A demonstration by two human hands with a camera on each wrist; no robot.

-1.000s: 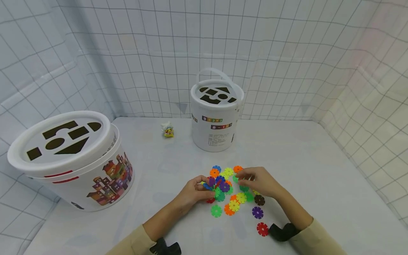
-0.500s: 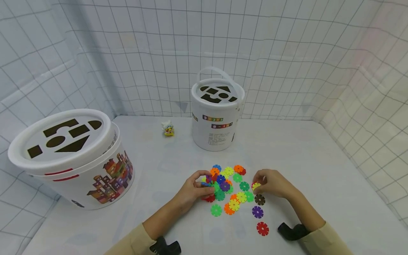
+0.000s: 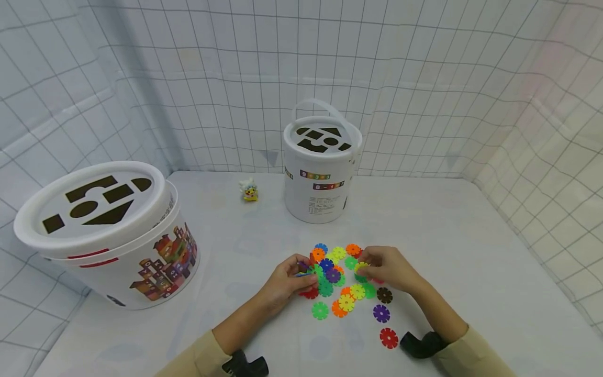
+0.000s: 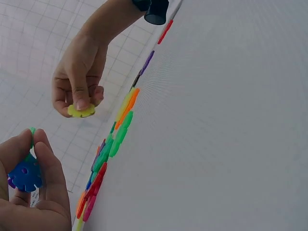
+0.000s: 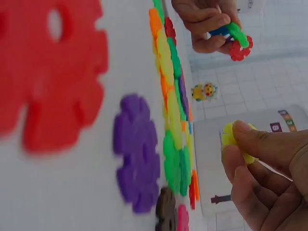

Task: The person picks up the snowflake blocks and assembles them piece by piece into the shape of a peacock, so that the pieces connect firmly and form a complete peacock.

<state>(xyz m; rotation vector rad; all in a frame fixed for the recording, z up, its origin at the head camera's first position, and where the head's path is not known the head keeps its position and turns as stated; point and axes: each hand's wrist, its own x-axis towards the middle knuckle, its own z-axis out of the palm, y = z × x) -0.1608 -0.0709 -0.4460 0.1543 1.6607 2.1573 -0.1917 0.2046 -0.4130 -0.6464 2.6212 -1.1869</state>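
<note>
My left hand (image 3: 282, 283) holds a small cluster of joined, notched plastic discs. Blue (image 4: 26, 177), green (image 5: 237, 34) and red (image 5: 241, 49) discs show in it; part of it is hidden behind the fingers. A single yellow disc (image 4: 81, 111) is pinched between thumb and fingers of my right hand (image 3: 392, 269), raised above the table and apart from the cluster. Loose discs of several colours lie flat below and between the hands, among them a light green one (image 3: 320, 311), a purple one (image 3: 381, 313) and a red one (image 3: 389, 338).
A large white lidded bucket (image 3: 105, 262) stands at the left. Behind the discs is a smaller white bucket (image 3: 317, 183) with its handle raised. A small yellow-and-white figurine (image 3: 249, 190) stands at the back. Grid-patterned curtains (image 3: 325, 63) surround the white table (image 3: 443, 230).
My right hand moved right to the yellow disc, took it up, then came back left with it. My left hand stays in place; its cluster has turned slightly.
</note>
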